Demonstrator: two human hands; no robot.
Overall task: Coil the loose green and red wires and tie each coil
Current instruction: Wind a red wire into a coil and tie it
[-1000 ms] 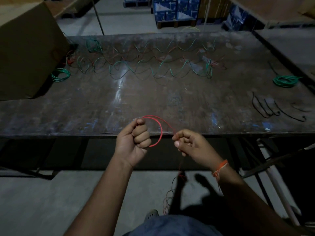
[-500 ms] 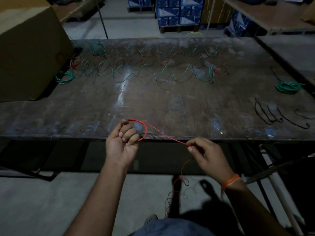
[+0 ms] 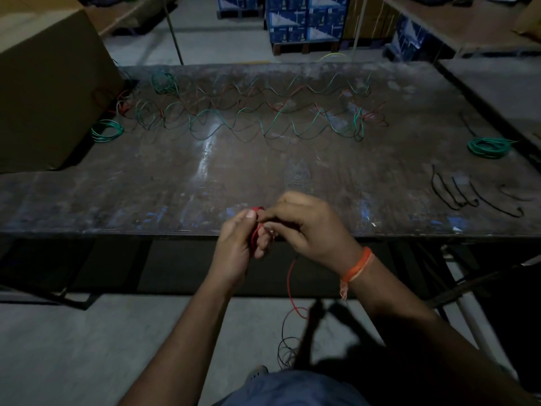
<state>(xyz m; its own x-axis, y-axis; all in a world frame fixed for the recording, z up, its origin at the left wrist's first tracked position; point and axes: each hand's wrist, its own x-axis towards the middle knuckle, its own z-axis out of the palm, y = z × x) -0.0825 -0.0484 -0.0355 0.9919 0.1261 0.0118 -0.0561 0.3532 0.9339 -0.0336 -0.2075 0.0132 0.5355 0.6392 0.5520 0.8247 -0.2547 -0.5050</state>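
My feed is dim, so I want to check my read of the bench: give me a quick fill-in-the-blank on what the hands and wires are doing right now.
1. Both hands, the left hand and the right hand, hold a wire coloured ____.
2. The free end of that wire trails down to the ____.
3. The coil at the table's right edge is coloured ____.
4. The wristband is on the ____ wrist.

Missing words: red; floor; green; right

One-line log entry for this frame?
step: coiling red wire | left hand: holds coil | right hand: pinches wire | tail: hangs to floor
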